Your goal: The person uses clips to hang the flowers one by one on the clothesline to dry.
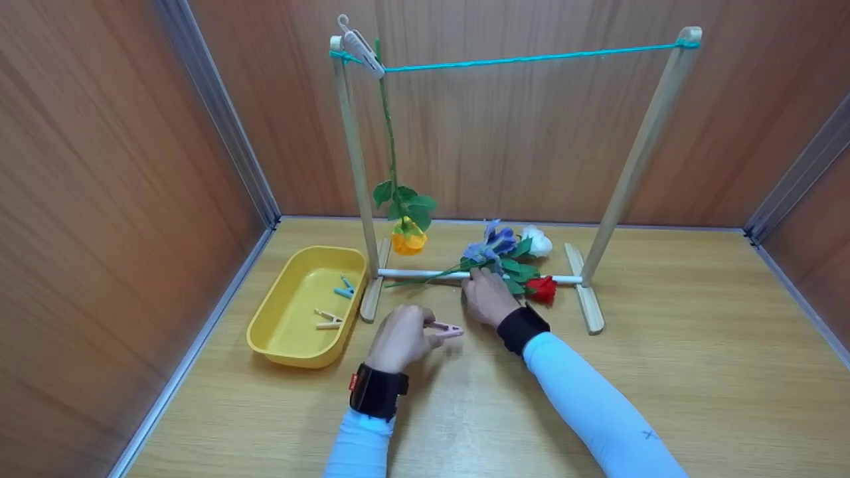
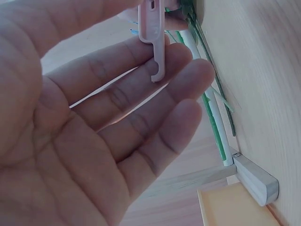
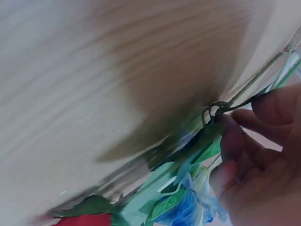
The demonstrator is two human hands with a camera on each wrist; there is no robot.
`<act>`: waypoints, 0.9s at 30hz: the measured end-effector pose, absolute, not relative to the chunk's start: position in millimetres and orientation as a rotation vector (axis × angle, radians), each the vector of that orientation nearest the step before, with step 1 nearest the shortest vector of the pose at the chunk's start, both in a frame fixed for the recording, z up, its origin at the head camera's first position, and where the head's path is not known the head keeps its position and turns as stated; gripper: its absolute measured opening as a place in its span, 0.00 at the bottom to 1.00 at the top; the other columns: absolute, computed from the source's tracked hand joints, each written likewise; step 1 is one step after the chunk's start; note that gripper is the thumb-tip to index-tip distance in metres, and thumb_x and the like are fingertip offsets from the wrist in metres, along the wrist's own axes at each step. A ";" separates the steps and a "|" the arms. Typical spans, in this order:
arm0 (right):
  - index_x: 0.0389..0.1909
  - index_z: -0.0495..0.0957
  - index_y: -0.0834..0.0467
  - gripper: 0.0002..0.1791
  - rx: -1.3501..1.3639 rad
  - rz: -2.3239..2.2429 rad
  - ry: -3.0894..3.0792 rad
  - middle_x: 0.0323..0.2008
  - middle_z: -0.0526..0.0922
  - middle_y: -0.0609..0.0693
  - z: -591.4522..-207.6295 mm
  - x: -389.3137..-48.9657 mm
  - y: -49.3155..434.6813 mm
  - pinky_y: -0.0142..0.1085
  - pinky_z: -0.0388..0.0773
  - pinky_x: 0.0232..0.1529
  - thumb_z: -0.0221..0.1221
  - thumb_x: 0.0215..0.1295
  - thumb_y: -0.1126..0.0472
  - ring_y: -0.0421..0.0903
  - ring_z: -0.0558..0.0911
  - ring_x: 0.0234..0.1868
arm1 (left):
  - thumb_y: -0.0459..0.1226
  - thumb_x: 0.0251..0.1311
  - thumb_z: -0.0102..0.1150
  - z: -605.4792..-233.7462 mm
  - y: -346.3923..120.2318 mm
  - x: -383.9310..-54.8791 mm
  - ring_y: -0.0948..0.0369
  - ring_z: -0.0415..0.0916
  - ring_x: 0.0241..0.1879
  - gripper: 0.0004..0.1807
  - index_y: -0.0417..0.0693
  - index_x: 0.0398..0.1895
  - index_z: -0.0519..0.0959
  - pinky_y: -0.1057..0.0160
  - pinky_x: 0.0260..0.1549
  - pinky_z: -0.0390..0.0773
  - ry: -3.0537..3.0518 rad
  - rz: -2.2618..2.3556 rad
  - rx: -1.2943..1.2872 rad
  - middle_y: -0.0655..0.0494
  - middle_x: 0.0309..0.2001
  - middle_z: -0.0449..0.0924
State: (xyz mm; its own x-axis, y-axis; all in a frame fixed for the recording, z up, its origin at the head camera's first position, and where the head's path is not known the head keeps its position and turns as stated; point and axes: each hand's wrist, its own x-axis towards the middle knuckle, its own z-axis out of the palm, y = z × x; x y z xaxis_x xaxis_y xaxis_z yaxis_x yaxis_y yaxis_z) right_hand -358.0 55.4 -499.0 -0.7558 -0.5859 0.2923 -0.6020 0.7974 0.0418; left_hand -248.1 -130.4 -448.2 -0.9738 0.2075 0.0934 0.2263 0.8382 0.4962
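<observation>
My left hand (image 1: 400, 337) pinches a pink clothespin (image 1: 446, 330) between thumb and forefinger, low over the table. In the left wrist view the other fingers stretch out beneath that clothespin (image 2: 157, 42). My right hand (image 1: 490, 297) is among the flowers lying on the rack's bottom bar. Its fingertips pinch a green leafy stem (image 3: 221, 107) in the right wrist view; which bloom it belongs to I cannot tell. Around this hand lie a blue flower (image 1: 491, 245), a white flower (image 1: 536, 241) and a red rose (image 1: 542, 290).
A wooden rack (image 1: 631, 159) carries a turquoise cord (image 1: 518, 61). A white clothespin (image 1: 363, 53) holds a yellow rose (image 1: 408, 238) upside down at the cord's left end. The yellow tray (image 1: 279, 305) at left contains a blue clothespin (image 1: 344, 289) and a pale clothespin (image 1: 329, 321).
</observation>
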 end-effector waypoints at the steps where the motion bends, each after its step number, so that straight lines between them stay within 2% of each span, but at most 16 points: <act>1: 0.34 0.82 0.69 0.04 0.906 0.081 -2.677 0.41 0.81 0.66 -499.4 -358.0 55.6 0.56 0.80 0.46 0.61 0.61 0.70 0.64 0.80 0.41 | 0.39 0.54 0.78 -448.4 -130.5 -247.8 0.54 0.82 0.36 0.14 0.41 0.40 0.89 0.53 0.39 0.81 -2.968 -0.805 -0.361 0.47 0.38 0.88; 5: 0.29 0.82 0.67 0.03 0.892 0.099 -2.643 0.39 0.82 0.65 -500.5 -357.4 56.5 0.56 0.79 0.49 0.62 0.60 0.72 0.63 0.80 0.40 | 0.39 0.54 0.78 -448.7 -130.4 -247.7 0.54 0.81 0.35 0.14 0.41 0.40 0.89 0.53 0.38 0.81 -2.966 -0.803 -0.365 0.47 0.38 0.88; 8: 0.31 0.83 0.67 0.02 0.884 0.096 -2.656 0.39 0.82 0.64 -501.4 -357.0 58.6 0.55 0.79 0.51 0.62 0.61 0.72 0.63 0.81 0.41 | 0.39 0.54 0.78 -448.3 -130.1 -248.0 0.55 0.81 0.34 0.13 0.41 0.39 0.89 0.54 0.37 0.80 -2.969 -0.797 -0.365 0.47 0.37 0.88; 12: 0.30 0.83 0.65 0.04 0.892 0.107 -2.665 0.35 0.84 0.62 -502.0 -356.5 63.2 0.52 0.80 0.46 0.61 0.61 0.74 0.61 0.82 0.38 | 0.39 0.54 0.78 -447.9 -130.0 -248.2 0.56 0.80 0.32 0.13 0.41 0.38 0.89 0.55 0.35 0.80 -2.963 -0.791 -0.373 0.48 0.35 0.88; 16: 0.26 0.83 0.63 0.08 0.925 0.107 -2.655 0.29 0.85 0.60 -501.5 -354.7 69.1 0.52 0.81 0.41 0.60 0.61 0.75 0.60 0.83 0.35 | 0.40 0.54 0.79 -448.2 -130.0 -248.0 0.55 0.81 0.33 0.12 0.42 0.36 0.89 0.55 0.36 0.80 -2.955 -0.774 -0.377 0.50 0.34 0.88; 23: 0.26 0.87 0.60 0.09 0.958 0.107 -2.687 0.29 0.85 0.58 -493.3 -347.5 81.0 0.52 0.76 0.37 0.62 0.60 0.73 0.60 0.81 0.40 | 0.40 0.53 0.79 -448.3 -130.0 -248.0 0.54 0.82 0.34 0.12 0.42 0.37 0.89 0.54 0.37 0.81 -2.950 -0.763 -0.386 0.49 0.35 0.89; 27: 0.24 0.86 0.59 0.06 0.939 0.114 -2.721 0.29 0.85 0.57 -487.7 -344.0 90.9 0.51 0.75 0.37 0.66 0.58 0.71 0.60 0.80 0.39 | 0.40 0.55 0.78 -449.2 -129.7 -248.2 0.55 0.81 0.34 0.12 0.43 0.38 0.89 0.55 0.37 0.81 -2.974 -0.789 -0.365 0.49 0.36 0.88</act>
